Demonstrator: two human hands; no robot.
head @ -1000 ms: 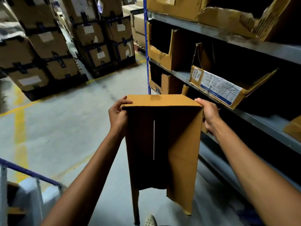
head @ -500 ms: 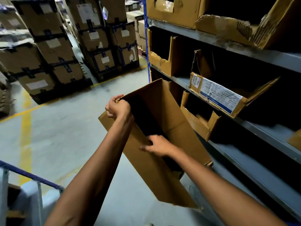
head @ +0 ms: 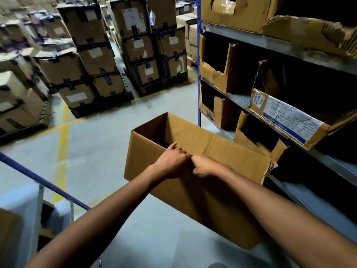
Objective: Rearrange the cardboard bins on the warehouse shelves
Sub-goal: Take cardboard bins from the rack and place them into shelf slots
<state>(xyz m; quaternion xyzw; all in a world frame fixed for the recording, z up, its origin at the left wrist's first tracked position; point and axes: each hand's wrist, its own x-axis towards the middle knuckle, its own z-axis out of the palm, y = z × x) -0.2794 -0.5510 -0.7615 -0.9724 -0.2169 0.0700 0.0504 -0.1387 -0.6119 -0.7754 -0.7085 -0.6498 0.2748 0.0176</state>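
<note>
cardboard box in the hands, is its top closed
No, the cardboard box is open-topped; left hand and right hand grip its near rim.

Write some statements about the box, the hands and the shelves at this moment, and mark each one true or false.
1. The left hand and the right hand both grip the near rim of the cardboard box. True.
2. The hands are at opposite ends of the box. False: they are side by side near the middle of the rim.
3. The box is taped shut. False: its top is open.
4. A bin with a white printed label sits on the shelf rack to the right. True.
5. The box stands on the floor. False: the hands hold it up above the floor.
</note>
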